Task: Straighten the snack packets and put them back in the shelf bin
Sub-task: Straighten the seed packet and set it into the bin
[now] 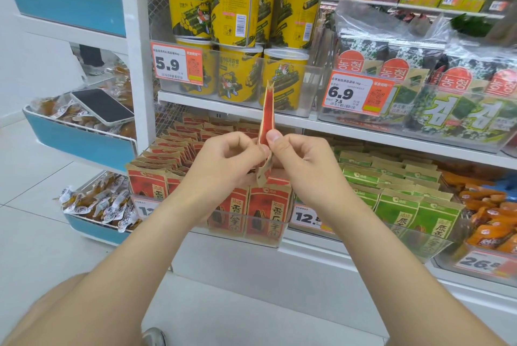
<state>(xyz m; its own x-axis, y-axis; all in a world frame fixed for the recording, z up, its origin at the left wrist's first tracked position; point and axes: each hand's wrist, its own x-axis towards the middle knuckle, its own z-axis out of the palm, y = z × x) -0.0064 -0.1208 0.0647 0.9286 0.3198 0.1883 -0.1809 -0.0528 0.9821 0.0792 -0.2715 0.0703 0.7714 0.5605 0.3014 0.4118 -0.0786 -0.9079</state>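
Left hand [223,155] and right hand [303,162], fingers of both pinching one thin, flat red paper packet [267,110] upright, clear plastic bin [286,234] below, full of red packets [167,150] in rows

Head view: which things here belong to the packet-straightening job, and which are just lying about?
Job: held red packet, pinched by left hand and right hand; shelved red packets; clear bin.
Lying about: yellow tubs; green packets; phone; seaweed packs.
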